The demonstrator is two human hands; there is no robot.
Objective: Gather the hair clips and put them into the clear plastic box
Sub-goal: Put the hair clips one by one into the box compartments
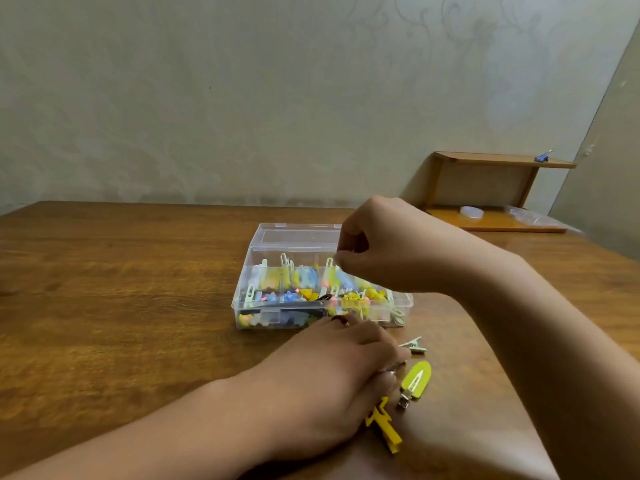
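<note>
Your right hand hovers curled above the clear plastic box, whether pinching a clip I cannot tell, while your left hand, just in front of the box, fingers the loose hair clips, seemingly gathering them.

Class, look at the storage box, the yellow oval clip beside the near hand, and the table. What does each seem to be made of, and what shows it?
Storage box: clear, glossy plastic; the clips show through its walls.
Yellow oval clip: matte yellow cover, perhaps plastic or fabric, over a shiny silver, likely metal, clasp.
Table: brown wood or wood veneer, visible grain, slight sheen.
</note>
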